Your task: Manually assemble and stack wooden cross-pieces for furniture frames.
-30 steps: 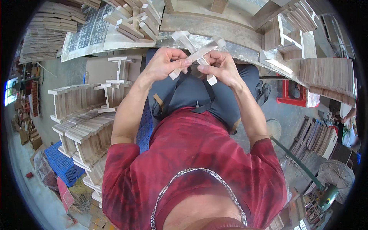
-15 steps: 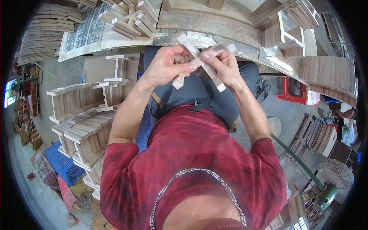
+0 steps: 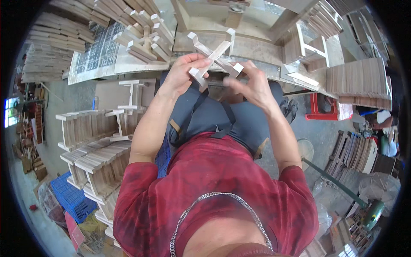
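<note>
Over my lap is an X-shaped wooden frame, made of pale crossed bars with short square posts at their ends. My left hand grips it at the left, thumb on top of a bar and fingers curled beneath. Close to the frame's right lower end, my right hand has its thumb and fingers apart and partly smeared by motion. Whether a fingertip there touches the wood I cannot tell.
Ahead is a wooden workbench, with a bundle of short wooden pieces at its left. Stacked wooden parts stand left, beside a blue crate. At right are a wood stack, red stool and fan.
The X-shaped wooden frame has been turned, so its end posts now point up toward me. My right hand has loosened from it and opened. My left hand keeps hold.
</note>
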Demonstrator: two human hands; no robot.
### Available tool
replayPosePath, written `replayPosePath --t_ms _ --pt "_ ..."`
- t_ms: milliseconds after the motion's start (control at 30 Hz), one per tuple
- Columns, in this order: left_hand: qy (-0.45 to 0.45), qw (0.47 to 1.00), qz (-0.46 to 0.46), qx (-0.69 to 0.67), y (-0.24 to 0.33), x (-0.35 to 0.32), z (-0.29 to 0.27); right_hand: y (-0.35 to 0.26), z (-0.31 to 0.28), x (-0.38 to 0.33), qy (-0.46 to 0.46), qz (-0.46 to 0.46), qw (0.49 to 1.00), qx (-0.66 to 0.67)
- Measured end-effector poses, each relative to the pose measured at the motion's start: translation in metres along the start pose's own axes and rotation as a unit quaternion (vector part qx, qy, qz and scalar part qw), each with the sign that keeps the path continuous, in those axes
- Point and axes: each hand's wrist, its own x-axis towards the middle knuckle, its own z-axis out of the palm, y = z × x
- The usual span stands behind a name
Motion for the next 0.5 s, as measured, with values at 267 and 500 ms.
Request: replayPosePath --t_ms 267,500 --pt "0.111 0.859 0.329 0.376 0.000 0.004 0.044 0.029 -0.002 0.021 0.121 0.044 0.990 -0.061" --pt "0.148 0.795 0.322 0.493 0.025 0.107 0.022 0.073 -0.008 0.082 0.190 0.048 0.975 -0.101"
